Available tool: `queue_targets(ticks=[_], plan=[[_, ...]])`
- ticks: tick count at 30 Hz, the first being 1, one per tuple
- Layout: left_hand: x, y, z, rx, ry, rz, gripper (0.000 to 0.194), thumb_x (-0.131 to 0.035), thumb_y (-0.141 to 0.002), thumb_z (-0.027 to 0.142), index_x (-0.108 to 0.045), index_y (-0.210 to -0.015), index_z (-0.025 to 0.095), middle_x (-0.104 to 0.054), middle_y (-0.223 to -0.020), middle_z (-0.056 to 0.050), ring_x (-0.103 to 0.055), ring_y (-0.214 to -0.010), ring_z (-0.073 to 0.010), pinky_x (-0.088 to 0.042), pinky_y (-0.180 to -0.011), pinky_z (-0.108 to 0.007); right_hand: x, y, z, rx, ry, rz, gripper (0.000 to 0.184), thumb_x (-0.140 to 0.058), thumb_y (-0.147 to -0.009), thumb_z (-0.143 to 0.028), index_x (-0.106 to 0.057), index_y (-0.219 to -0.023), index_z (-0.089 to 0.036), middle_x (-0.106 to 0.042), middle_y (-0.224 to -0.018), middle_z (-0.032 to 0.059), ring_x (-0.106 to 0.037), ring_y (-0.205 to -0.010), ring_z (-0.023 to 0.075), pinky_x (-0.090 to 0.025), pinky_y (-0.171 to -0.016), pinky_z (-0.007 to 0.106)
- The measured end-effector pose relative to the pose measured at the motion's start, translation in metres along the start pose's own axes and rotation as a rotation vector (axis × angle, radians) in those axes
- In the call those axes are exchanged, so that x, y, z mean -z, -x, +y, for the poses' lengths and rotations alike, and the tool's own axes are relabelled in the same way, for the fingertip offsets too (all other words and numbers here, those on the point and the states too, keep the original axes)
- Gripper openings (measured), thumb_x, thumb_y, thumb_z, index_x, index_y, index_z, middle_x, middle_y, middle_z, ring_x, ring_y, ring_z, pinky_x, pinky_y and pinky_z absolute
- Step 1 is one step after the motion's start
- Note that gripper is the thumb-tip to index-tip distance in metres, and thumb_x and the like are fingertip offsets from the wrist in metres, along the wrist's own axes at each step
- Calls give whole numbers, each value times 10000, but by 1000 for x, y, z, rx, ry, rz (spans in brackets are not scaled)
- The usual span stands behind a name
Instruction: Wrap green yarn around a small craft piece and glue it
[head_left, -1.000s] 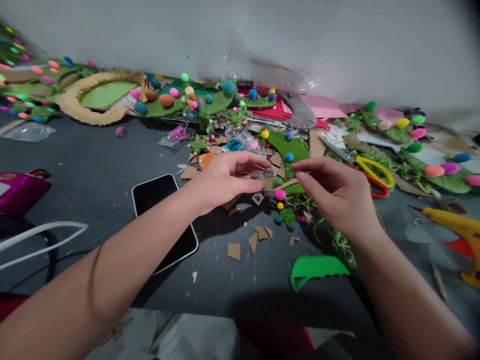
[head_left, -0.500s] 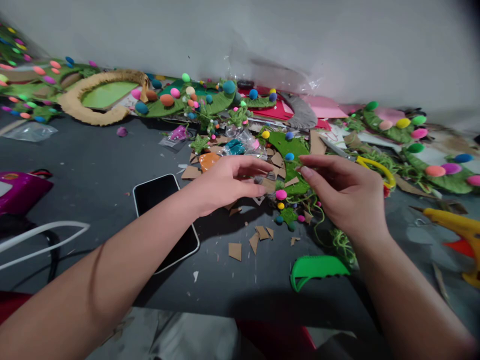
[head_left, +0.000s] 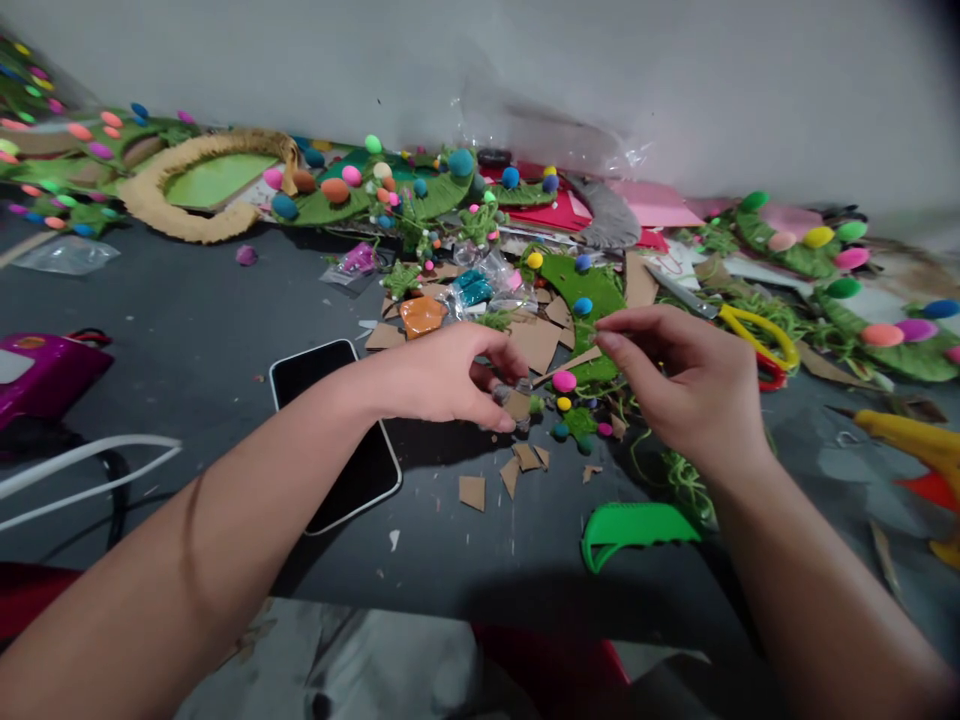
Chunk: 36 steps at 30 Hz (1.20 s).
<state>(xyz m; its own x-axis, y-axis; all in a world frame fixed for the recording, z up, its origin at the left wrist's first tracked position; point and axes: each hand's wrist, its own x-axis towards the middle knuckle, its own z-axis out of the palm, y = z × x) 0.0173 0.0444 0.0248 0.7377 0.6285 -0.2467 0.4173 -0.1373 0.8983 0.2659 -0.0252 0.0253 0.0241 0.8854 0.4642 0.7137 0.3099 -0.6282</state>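
Observation:
Low over the scraps, my left hand (head_left: 457,380) grips a small cardboard piece (head_left: 517,403) between thumb and fingers. Grey yarn wraps parts of it, and a bit of green shows at its right end. My right hand (head_left: 675,375) hovers to the right, thumb and forefinger pinched together; whatever sits between the tips is too small to make out. Close by lie a green yarn-wrapped curve (head_left: 574,280) with coloured balls and a small green star (head_left: 579,422).
A phone (head_left: 315,380) lies under my left forearm. Scissors (head_left: 757,335) and a yellow glue gun (head_left: 892,435) are at the right, a green plastic cutter (head_left: 637,525) in front. Cardboard scraps (head_left: 472,491) are scattered about. Decorated wreath pieces (head_left: 442,200) line the wall.
My left hand has come down and slightly left with the cardboard piece, baring a larger cardboard scrap behind it. My right hand has shifted slightly right, still pinched.

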Motion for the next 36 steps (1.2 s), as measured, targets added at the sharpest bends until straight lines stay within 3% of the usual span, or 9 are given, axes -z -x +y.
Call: queue_targets(ticks=[5, 12, 19, 26, 30, 33, 36], plan=[[-2, 1, -1, -9, -65, -81, 486, -886, -686, 307, -701, -1117, 178, -757, -1072, -71, -719, -853, -182, -557, -732, -277, 0, 0, 1, 2, -2, -6, 75, -706, -947, -231, -767, -989, -219, -746, -846, 21, -587, -624, 115, -437, -543, 278], [-3, 3, 4, -41, -178, -49, 506, -855, -756, 329, -690, -1218, 205, -755, -1229, -82, -724, -1098, -231, -555, -929, -331, 2, 0, 1, 9, -8, 13, 70, -716, -943, -242, -767, -986, -223, -744, -858, 25, -596, -643, 124, -448, -560, 284], [-1, 10, 10, -89, -503, -70, 509, -779, -790, 330, -683, -1284, 261, -724, -1221, -48, -674, -1048, -240, -485, -820, -313, 3, 0, 2, 16, 17, 12, 78, -714, -939, -235, -767, -997, -233, -746, -865, 25, -586, -638, 120, -469, -571, 284], [-5, 7, 12, -109, -533, -55, 439, -725, -811, 316, -684, -1238, 224, -692, -1185, -73, -650, -991, -227, -456, -770, -297, 2, 1, 3, 14, -5, -6, 93, -707, -946, -257, -767, -1010, -226, -760, -912, 35, -637, -699, 141, -489, -601, 292], [-4, 10, 13, -95, -594, -72, 470, -753, -824, 412, -671, -1244, 217, -673, -1187, -80, -651, -985, -239, -461, -773, -318, 4, 0, 4, 51, -10, -18, 110, -699, -948, -250, -777, -1024, -232, -763, -927, 30, -657, -728, 142, -494, -612, 285], [-2, 13, 15, -112, -559, 11, 684, -810, -787, 561, -628, -1348, 217, -658, -1308, -106, -638, -1156, -303, -487, -887, -363, 5, -1, -1, 70, -61, -41, 107, -714, -939, -255, -785, -1018, -242, -766, -925, 19, -664, -734, 140, -497, -604, 277], [-4, 13, 18, -209, -271, 158, 739, -817, -811, 567, -586, -1432, 239, -662, -1398, -100, -658, -1204, -279, -528, -952, -359, 7, -2, -14, 84, -76, -145, 154, -726, -941, -295, -762, -1085, -253, -769, -936, 15, -658, -718, 137, -508, -608, 274]])
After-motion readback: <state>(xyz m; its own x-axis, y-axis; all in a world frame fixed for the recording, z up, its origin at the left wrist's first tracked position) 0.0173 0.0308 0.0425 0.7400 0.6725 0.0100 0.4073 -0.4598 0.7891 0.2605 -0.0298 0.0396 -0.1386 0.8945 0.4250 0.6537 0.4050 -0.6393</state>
